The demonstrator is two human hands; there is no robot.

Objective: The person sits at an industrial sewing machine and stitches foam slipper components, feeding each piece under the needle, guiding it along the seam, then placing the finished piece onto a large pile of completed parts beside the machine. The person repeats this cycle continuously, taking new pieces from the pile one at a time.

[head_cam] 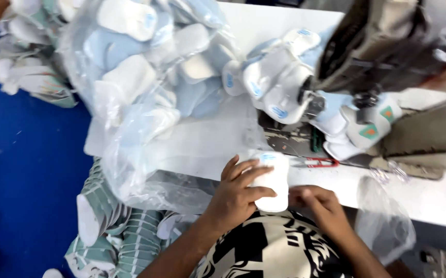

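Note:
My left hand (pixel 236 191) grips a white padded fabric piece (pixel 273 181) with a small blue label, at the near edge of the white table (pixel 429 193). My right hand (pixel 320 205) is closed just to the right of that piece, touching its lower side; whether it holds anything is unclear. Behind them a sewing machine (pixel 382 41) stands over more white and light-blue pieces (pixel 279 77) piled at its needle area.
A big clear plastic bag (pixel 146 67) full of white and light-blue pieces lies on the table's left. Red-handled snips (pixel 320 163) rest beside the machine. Stacks of green-striped pieces (pixel 115 231) sit below left on a blue floor (pixel 22 170). Another clear bag (pixel 385 216) hangs at the right.

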